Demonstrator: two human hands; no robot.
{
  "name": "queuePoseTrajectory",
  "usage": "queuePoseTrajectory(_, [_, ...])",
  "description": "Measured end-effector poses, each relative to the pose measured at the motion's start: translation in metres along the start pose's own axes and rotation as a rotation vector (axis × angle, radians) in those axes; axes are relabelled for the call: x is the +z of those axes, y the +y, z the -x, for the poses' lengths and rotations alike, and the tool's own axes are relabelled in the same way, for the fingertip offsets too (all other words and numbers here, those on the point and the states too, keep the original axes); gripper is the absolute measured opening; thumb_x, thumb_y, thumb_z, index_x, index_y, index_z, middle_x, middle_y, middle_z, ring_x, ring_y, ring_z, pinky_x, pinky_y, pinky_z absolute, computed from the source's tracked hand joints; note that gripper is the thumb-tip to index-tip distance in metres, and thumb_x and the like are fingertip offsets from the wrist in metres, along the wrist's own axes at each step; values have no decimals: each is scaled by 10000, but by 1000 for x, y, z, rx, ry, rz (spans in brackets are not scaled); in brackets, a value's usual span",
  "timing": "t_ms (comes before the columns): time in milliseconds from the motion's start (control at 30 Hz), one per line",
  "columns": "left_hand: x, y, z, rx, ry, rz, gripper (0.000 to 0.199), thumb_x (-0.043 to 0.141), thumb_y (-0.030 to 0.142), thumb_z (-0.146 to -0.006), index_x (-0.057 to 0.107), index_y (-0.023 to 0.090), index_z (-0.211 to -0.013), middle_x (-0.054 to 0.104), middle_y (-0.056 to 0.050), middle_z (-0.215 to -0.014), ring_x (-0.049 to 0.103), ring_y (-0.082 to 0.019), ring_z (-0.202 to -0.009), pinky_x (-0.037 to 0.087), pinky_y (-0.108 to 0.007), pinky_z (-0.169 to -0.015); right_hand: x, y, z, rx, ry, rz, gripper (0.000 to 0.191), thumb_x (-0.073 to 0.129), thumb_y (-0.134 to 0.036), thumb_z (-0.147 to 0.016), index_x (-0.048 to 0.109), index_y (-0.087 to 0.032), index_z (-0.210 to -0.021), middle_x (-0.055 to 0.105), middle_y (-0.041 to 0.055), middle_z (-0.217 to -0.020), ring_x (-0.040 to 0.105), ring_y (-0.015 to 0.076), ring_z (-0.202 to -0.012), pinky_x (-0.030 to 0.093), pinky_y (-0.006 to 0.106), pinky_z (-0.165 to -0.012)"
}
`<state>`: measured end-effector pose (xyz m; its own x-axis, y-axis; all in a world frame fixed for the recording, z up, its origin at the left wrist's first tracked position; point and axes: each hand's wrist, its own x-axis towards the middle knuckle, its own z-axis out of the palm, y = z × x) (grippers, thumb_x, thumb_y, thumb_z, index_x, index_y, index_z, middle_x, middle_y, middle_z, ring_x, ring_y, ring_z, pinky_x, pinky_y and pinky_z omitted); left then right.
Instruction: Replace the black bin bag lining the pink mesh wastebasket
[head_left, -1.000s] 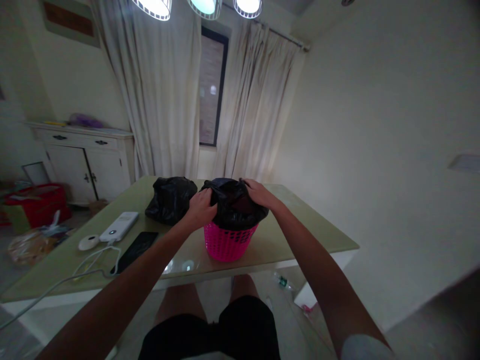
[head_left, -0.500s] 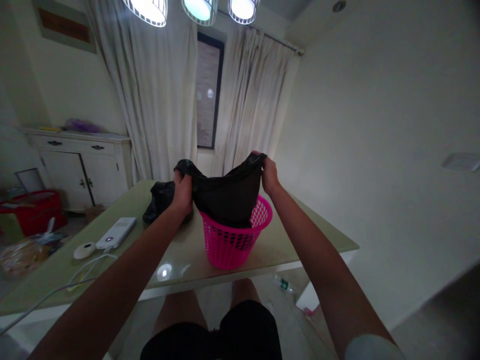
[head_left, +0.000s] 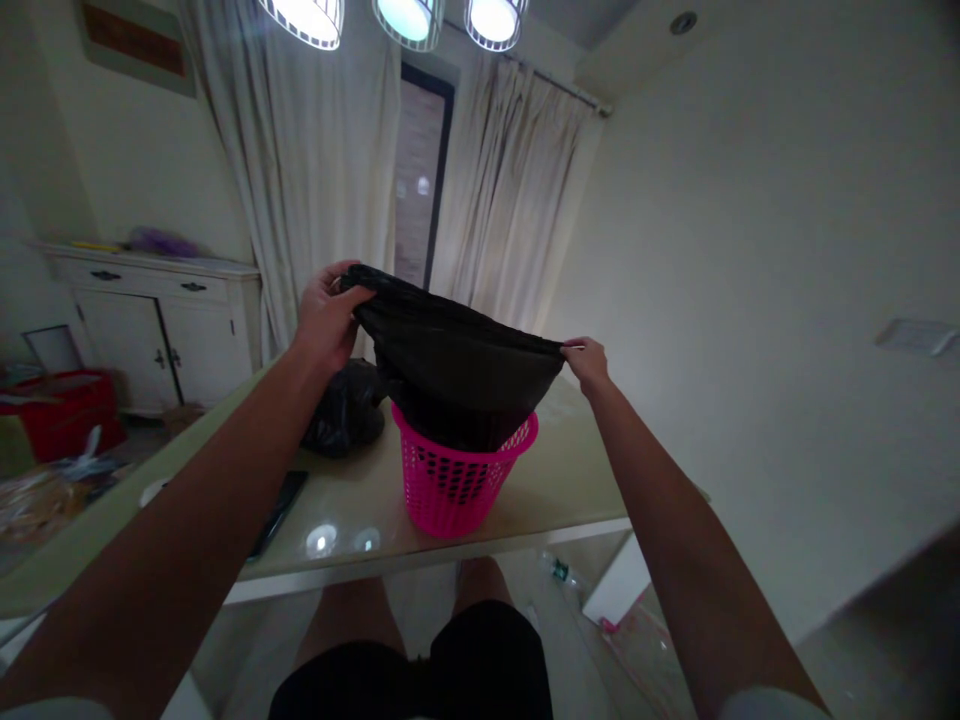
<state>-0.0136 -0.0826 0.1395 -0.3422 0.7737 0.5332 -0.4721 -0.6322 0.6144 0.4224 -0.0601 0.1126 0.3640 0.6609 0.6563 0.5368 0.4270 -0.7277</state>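
Observation:
A black plastic bag point(head_left: 465, 365) is stretched wide between my two hands, its lower part down inside a pink perforated basket point(head_left: 454, 490). My left hand point(head_left: 328, 315) pinches the bag's upper left edge, held higher than the other side. At the opposite corner my right hand point(head_left: 589, 362) grips the rim between thumb and fingers. The basket stands upright near the table's front edge, and the bag's bottom is partly visible through its holes. Behind my left forearm lies a crumpled black bag point(head_left: 349, 410).
On the green-topped table point(head_left: 345, 510) a dark phone point(head_left: 279, 512) lies partly under my left forearm. A plastic bottle point(head_left: 561, 570) is on the floor beyond the front edge. A white cabinet point(head_left: 135, 335) and a red bag point(head_left: 71, 410) are at the left.
My hands have spread further apart, pulling the bag's rim taut. The left hand has risen and moved left; the right has moved lower and to the right. The dark phone has come into sight.

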Motion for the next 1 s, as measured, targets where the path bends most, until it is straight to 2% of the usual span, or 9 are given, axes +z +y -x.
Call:
queuePoseTrajectory(67, [11,7,14,-12,-72,-66,268,805,94,-731,723,182,-971,720,-1,-859,726,-157,-838,574,-207,-691,5,-13,5,-16,55,60,96,765,-241,-854,683,-195,-877,701,177,-1121,608,298,-1126,414,585,-1188])
queuePoseTrajectory(167, [40,10,42,-64,-188,-98,156,772,155,-785,725,173,-933,698,-11,-828,744,-192,-871,599,-236,-704,33,-51,28,-171,-40,26,426,819,-448,-928,755,-188,-1259,653,154,-1428,635,263,-1272,455,493,-1233])
queuePoseTrajectory(267, [69,12,68,-126,-292,-111,126,759,177,-816,705,182,-929,704,-22,-879,763,-234,-934,659,-310,-784,74,-91,64,-444,-535,-139,827,981,-579,-776,693,-262,-1484,682,86,-1484,621,310,-1416,483,522,-1263])
queuePoseTrajectory(367, [74,20,79,-191,-410,-76,140,738,181,-852,715,196,-989,749,-54,-1052,781,-299,-1103,693,-425,-913,106,-106,88,-405,-875,-170,620,936,-605,-839,793,-218,-1302,810,56,-1170,732,320,-1202,590,527,-1141])
queuePoseTrajectory(500, [39,25,69,-120,-492,-137,490,837,175,-809,758,275,-1282,732,-82,-1411,628,-362,-1501,549,-591,-1214,123,-91,90,-204,-756,-227,411,746,-582,-1018,823,-202,-1154,830,50,-1008,769,289,-1059,626,482,-1044])
queuePoseTrajectory(633, [18,-9,73,-163,-620,-317,700,1051,256,-616,799,273,-1268,737,-116,-1472,519,-421,-1607,401,-644,-1339,133,-86,92,-251,-712,-186,345,728,-514,-1031,831,-192,-1099,836,54,-983,775,285,-1050,622,446,-1022])
queuePoseTrajectory(767, [33,-49,88,-269,-463,-176,486,948,630,-804,784,204,-968,775,-166,-1431,668,-404,-1450,465,-578,-1315,121,-93,85,-432,-964,-15,223,851,-386,-907,843,-198,-1028,835,38,-951,777,268,-963,611,395,-975])
queuePoseTrajectory(867, [38,-57,89,-352,-262,43,503,846,695,-906,672,224,-896,845,-123,-1107,795,-321,-1200,568,-562,-1214,88,-79,61,-384,-1130,154,497,979,-497,-768,848,-246,-1176,857,25,-1054,775,258,-934,609,384,-936])
queuePoseTrajectory(1000, [32,-58,85,-397,-260,79,524,853,716,-892,601,256,-868,540,74,-588,709,-191,-678,662,-488,-1044,44,-45,28,-349,-847,767,474,1064,-530,-657,849,-237,-959,826,69,-928,760,323,-1024,517,509,-1082])
